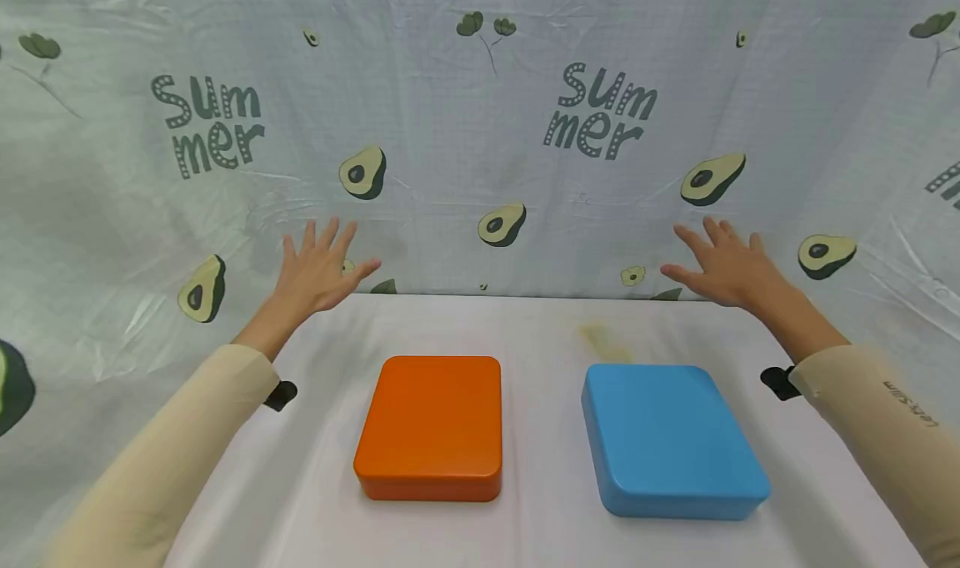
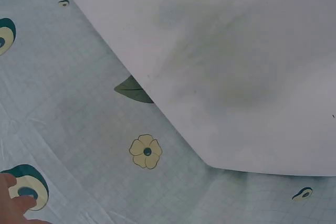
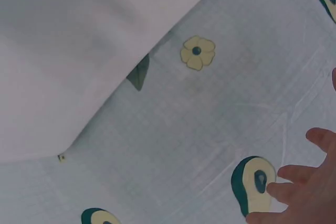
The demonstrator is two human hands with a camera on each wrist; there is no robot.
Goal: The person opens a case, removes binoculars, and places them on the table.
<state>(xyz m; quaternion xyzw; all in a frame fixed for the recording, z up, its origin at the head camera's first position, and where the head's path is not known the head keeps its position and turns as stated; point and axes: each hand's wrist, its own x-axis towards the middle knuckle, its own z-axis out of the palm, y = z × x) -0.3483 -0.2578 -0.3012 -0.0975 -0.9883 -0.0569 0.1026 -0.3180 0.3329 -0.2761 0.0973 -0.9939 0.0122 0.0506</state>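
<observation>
An orange square box (image 1: 431, 426) with rounded corners lies on the white table, left of the middle. To its right is a similar blue box (image 1: 675, 434), turned slightly. My left hand (image 1: 318, 272) is held out past the table's far left corner, fingers spread, holding nothing. Likewise my right hand (image 1: 727, 263) reaches out near the far right corner with its fingers apart and nothing in it. Both hands are away from the boxes. Only some fingertips (image 2: 16, 200) show in the left wrist view, while the right wrist view has more of the right hand (image 3: 310, 187).
The white table (image 1: 540, 326) has a faint yellowish stain (image 1: 606, 343) near its far edge. Behind it hangs a pale curtain (image 1: 420, 92) printed with avocados, flowers and lettering. Black straps (image 1: 281, 395) show at both sleeve cuffs.
</observation>
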